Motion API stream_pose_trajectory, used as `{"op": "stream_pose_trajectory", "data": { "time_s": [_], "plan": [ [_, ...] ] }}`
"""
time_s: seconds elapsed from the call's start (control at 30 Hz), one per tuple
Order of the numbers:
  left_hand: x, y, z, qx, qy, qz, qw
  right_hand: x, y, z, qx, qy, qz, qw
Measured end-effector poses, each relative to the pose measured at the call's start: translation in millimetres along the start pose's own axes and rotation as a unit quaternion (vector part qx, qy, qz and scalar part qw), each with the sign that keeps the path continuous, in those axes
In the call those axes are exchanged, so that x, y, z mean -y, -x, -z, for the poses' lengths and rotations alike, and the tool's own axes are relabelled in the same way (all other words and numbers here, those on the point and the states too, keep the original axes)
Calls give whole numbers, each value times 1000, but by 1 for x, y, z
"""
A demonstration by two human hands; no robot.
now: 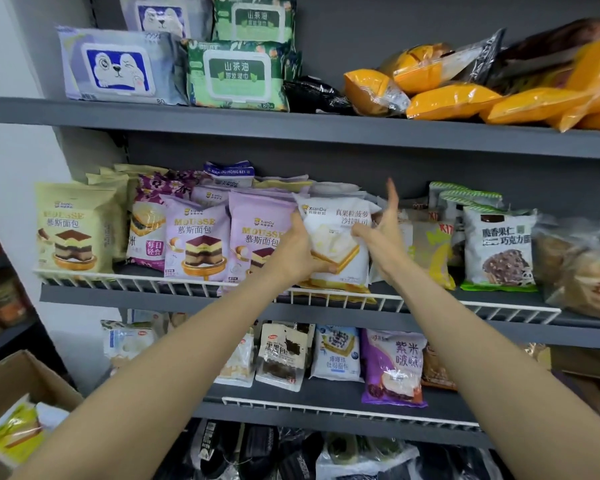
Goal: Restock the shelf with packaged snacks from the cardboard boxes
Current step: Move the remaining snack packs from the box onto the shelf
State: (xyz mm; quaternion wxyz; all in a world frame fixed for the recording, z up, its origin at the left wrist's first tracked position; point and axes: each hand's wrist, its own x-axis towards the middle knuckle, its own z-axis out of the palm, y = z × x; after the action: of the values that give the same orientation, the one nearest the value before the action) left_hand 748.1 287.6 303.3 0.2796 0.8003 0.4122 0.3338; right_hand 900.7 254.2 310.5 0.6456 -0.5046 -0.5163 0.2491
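Left hand [297, 249] grips left edge of white snack pack [338, 244], upright on middle shelf [326, 311] behind wire rail. Right hand [383, 233] fingers straight, thumb touching pack's right edge. Cardboard box [11, 386] lower left.

"MOUSSE" on purple packet [196, 237]; "XianDu" on white packet [336, 237]; "80" on green wipes pack [236, 76].

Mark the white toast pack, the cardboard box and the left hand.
white toast pack [340, 237], head view, front panel.
cardboard box [18, 379], head view, open flap at lower left.
left hand [297, 251], head view, back of hand.
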Motion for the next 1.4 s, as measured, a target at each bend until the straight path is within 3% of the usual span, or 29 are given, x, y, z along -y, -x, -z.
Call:
{"op": "stream_pose_trajectory", "data": {
  "time_s": [0.1,0.17,0.27,0.33,0.4,0.47,0.53,0.63,0.7,0.77,0.9,1.0,1.07,1.2,1.4],
  "plan": [
    [0,-1,-6,-34,7,9,999,-12,-2,3,-60,11,-96,993],
    [-1,-1,-6,-34,10,13,999,-18,-7,11,-99,112,-174,973],
    [-4,0,-5,-32,16,7,999,-26,-8,18,-44,245,-234,940],
    [-6,1,-5,-36,17,2,999,-29,-4,16,15,229,-281,932],
    [-7,2,-5,-40,17,3,999,-33,-3,15,23,223,-291,930],
    [-9,7,-8,-49,8,2,999,-35,-3,15,7,207,-272,940],
    [-10,13,-11,-88,-83,-35,992,-39,-1,16,-11,217,-229,949],
    [-10,14,-12,-135,-339,-128,922,-46,6,18,-55,255,-135,956],
    [-6,9,-14,-102,-423,-152,887,-46,11,19,-54,269,-109,956],
    [-1,0,-18,-52,-460,-146,874,-43,13,20,-20,304,-111,946],
    [5,-8,-25,18,-457,-104,883,-24,14,18,-3,368,-86,926],
    [6,-8,-24,25,-434,-109,894,-6,22,12,-34,411,-4,911],
    [8,-5,-20,22,-383,-124,915,3,25,5,1,430,46,901],
    [13,5,3,-56,-223,-115,966,13,25,-12,74,425,81,899],
    [61,62,66,-152,-148,0,977,14,40,-86,174,362,121,908]
  ]
}}
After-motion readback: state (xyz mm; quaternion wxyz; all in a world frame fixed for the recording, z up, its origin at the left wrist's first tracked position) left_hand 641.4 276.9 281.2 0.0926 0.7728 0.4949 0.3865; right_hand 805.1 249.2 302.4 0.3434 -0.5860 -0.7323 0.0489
